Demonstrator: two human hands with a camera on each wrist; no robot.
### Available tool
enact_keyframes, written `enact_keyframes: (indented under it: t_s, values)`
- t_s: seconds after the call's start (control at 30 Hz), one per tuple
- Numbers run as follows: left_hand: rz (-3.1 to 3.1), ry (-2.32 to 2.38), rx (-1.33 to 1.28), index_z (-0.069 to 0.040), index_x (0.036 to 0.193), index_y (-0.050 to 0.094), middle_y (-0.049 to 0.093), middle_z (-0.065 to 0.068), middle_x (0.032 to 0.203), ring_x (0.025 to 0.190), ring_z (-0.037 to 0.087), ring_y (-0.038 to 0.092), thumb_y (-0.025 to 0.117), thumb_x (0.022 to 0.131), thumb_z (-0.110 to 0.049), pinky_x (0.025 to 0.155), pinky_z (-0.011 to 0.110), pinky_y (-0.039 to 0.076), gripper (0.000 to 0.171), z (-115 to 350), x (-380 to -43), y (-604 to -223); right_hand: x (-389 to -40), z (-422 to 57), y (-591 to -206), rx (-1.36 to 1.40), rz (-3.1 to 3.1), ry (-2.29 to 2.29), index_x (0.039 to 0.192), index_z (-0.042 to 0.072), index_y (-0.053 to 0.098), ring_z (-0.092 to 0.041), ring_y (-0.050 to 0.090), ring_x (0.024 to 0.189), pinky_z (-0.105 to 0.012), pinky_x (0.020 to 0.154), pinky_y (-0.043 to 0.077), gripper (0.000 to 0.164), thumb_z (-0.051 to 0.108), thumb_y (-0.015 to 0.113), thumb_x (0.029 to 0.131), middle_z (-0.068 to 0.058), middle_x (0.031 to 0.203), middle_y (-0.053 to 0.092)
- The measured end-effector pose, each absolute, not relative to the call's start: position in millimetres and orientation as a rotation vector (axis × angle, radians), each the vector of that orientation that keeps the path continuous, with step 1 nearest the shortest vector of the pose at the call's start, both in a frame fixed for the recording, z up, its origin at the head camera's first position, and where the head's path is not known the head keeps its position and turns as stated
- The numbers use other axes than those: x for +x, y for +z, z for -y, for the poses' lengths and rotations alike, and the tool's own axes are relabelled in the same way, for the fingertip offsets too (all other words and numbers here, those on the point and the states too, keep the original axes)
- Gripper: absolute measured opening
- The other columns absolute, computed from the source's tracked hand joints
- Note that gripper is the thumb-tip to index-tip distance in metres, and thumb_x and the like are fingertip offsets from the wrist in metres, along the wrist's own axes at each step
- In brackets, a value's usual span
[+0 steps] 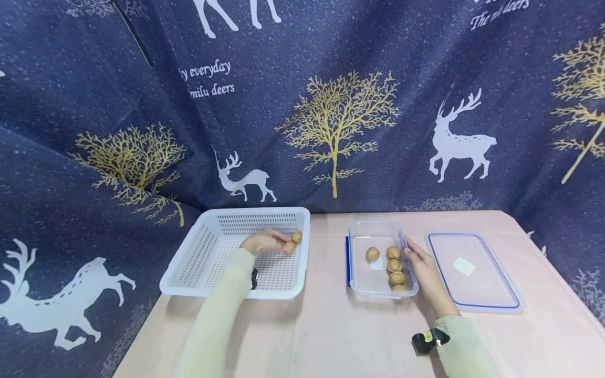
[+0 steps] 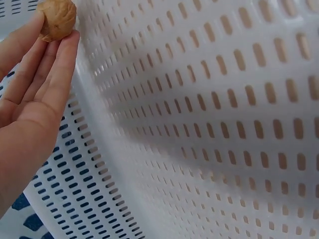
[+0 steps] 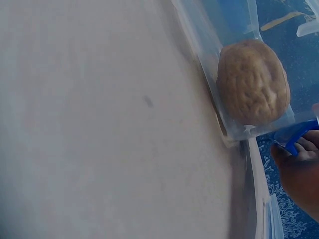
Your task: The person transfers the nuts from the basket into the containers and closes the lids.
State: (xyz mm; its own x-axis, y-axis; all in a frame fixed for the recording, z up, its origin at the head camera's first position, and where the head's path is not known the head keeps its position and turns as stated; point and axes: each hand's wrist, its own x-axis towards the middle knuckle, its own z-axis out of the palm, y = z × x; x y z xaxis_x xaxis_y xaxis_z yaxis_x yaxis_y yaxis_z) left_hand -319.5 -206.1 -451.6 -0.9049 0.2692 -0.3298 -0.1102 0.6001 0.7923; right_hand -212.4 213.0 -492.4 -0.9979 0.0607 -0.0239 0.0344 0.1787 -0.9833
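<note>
In the white slotted basket [image 1: 186,262], my left hand [image 1: 262,242] pinches a walnut [image 2: 59,20] between thumb and fingertips. Another walnut [image 1: 296,237] lies close beyond those fingers, by the basket's right wall. My right hand [image 1: 427,273] grips the right side of a clear plastic container [image 1: 371,286], near a blue clip [image 3: 301,133] in the right wrist view. Several walnuts [image 1: 394,265] form a row along that container's right side, and a single walnut [image 1: 372,254] sits apart from them near a pale label.
A clear lid [image 1: 493,286] with a blue seal and a pale label lies to the right of the container. Both vessels stand on a pink-covered table [image 1: 326,336]. Behind it hangs a dark blue cloth [image 1: 264,121] printed with deer and trees.
</note>
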Motion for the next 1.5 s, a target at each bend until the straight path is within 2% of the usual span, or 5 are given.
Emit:
enact_keyframes:
  t_s: [0.27,0.5,0.77,1.07,1.5]
  values:
    - [-2.399,1.317,0.004,-0.009,0.112,0.071,0.069,0.007,0.114,0.113,0.025,0.060,0.078,0.078,-0.010,0.105,0.042,0.042,0.036,212.2,-319.5,-444.4,-212.5,-213.5,-492.5,-0.094,2.405,1.963,0.151,0.007,0.023,-0.039,0.014,0.144,-0.053,0.117,0.014,0.053,0.026,0.039,0.104,-0.015,0.157,0.018]
    - [-2.353,1.450,0.040,-0.004,0.122,0.065,0.065,0.013,0.122,0.114,0.027,0.059,0.070,0.084,-0.004,0.103,0.040,0.044,0.038,217.3,-317.8,-436.1,-212.1,-212.6,-490.7,-0.106,2.402,1.950,0.150,0.005,0.025,-0.040,0.017,0.143,-0.053,0.116,0.015,0.052,0.024,0.039,0.104,-0.016,0.156,0.020]
    - [-2.323,1.606,-0.004,-0.005,0.125,0.063,0.064,0.013,0.123,0.110,0.023,0.060,0.072,0.084,-0.007,0.106,0.042,0.040,0.042,215.3,-316.1,-422.8,-213.7,-213.3,-491.3,-0.104,2.419,1.938,0.151,0.006,0.025,-0.038,0.016,0.143,-0.051,0.117,0.015,0.052,0.024,0.040,0.104,-0.016,0.156,0.020]
    - [-2.214,1.831,0.017,0.003,0.128,0.058,0.063,0.014,0.124,0.112,0.020,0.060,0.069,0.087,-0.005,0.106,0.035,0.042,0.043,202.2,-310.0,-402.9,-213.9,-213.2,-492.1,-0.115,2.415,1.935,0.151,0.007,0.026,-0.037,0.017,0.143,-0.050,0.117,0.015,0.052,0.024,0.040,0.104,-0.015,0.156,0.021]
    - [-2.105,2.025,0.029,-0.001,0.130,0.058,0.060,0.014,0.130,0.119,0.022,0.056,0.069,0.087,-0.004,0.103,0.030,0.044,0.044,162.1,-298.4,-367.6,-214.5,-212.9,-492.7,-0.106,2.407,1.942,0.151,0.006,0.026,-0.036,0.017,0.144,-0.049,0.117,0.016,0.050,0.022,0.039,0.104,-0.014,0.156,0.020]
